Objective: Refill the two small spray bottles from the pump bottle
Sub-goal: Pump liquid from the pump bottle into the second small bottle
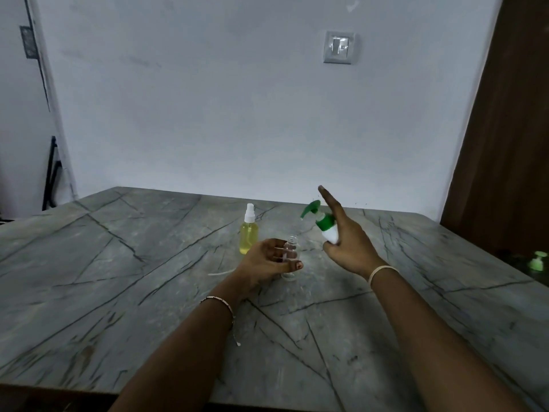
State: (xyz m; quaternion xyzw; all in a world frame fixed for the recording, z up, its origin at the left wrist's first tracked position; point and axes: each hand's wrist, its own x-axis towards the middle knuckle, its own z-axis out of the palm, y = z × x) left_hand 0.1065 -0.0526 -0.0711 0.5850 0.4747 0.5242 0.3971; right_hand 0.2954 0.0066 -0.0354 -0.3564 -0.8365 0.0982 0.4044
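My left hand point(267, 260) grips a small clear spray bottle point(290, 252) with its cap off and its threaded neck bare; the bottle stands on the grey stone table point(118, 292). My right hand point(346, 239) holds the white pump bottle point(328, 228) with a green pump head, tilted so the spout points left above the open bottle. The index finger sticks up above the pump. A second small spray bottle point(249, 233), full of yellow liquid and capped with a white sprayer, stands just behind my left hand.
A thin white tube point(219, 273) lies on the table left of my left hand. At the table's right edge lies a green pump part point(537, 261). Behind the table is a white wall with a switch point(340, 47), with a brown door point(511, 129) on the right.
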